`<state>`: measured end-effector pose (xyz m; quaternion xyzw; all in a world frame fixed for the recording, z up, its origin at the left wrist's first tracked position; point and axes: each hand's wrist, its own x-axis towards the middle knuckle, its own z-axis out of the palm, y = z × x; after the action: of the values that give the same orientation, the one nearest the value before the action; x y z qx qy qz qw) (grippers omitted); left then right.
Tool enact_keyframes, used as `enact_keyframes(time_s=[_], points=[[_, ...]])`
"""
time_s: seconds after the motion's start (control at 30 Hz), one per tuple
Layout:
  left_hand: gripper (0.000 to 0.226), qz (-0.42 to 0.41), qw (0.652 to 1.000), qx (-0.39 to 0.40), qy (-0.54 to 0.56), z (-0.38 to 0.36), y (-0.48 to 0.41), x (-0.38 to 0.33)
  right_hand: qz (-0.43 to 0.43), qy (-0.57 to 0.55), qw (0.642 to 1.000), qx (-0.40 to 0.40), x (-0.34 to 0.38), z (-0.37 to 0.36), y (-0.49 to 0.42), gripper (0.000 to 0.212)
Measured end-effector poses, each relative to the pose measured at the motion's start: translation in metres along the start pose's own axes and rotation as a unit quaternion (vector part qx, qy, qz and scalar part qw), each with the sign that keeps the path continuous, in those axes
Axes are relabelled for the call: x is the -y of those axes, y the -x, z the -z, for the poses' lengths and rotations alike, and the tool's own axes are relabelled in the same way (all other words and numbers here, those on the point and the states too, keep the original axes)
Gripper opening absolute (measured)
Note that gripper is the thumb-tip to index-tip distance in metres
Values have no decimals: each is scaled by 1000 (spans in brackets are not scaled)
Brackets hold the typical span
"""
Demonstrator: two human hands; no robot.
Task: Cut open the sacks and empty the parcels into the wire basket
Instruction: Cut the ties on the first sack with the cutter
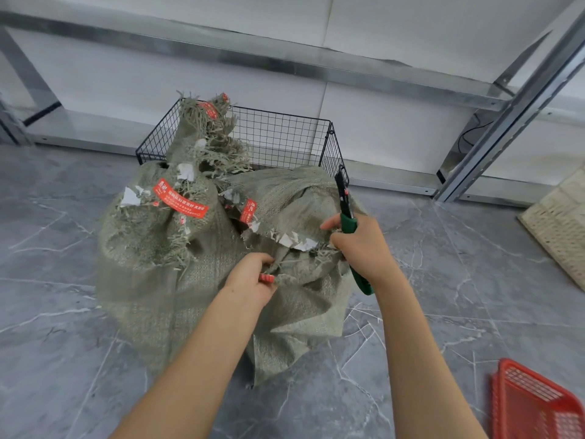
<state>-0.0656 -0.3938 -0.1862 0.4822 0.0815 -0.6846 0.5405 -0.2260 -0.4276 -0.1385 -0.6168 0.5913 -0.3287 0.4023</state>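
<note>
– How far along is it?

– Barely begun. The nearer sack (300, 308) lies on the floor (79, 343) just in front of the wire basket (285, 128), its mouth ragged and partly open. The left hand (250, 280) pinches its frayed edge. The right hand (361, 245) is wrapped round green-handled shears (344, 198) (blades pointing up, off the cloth).

– And the parcels?

– None showing. The basket looks empty, though the other sack (152, 248), taped, hides part of it. Both are yet to be emptied.
</note>
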Motion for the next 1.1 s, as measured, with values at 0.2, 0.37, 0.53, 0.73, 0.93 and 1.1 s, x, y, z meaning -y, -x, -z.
enact_keyframes(time_s=[0.2, 0.37, 0.53, 0.73, 0.93, 1.1], points=[[20, -59, 998, -29, 14, -15, 13, -3, -39, 77, 996, -31, -11, 1, -5, 17], [13, -139, 985, 8, -106, -23, 16, -7, -77, 156, 985, -4, -20, 5, -7, 19], [49, -280, 925, 15, -258, -29, 16, -3, -7, 100, 992, -79, -5, 4, -4, 18], [26, -346, 870, 65, -345, -32, 21, 1, 61, 166, 971, -158, 12, 0, -3, 13], [13, -403, 814, 65, -414, -31, 19, 8, 140, 96, 979, -112, 31, -13, 0, 38], [14, -411, 777, 69, -472, -31, 15, 16, 100, 113, 989, -7, 32, -35, -6, 52]])
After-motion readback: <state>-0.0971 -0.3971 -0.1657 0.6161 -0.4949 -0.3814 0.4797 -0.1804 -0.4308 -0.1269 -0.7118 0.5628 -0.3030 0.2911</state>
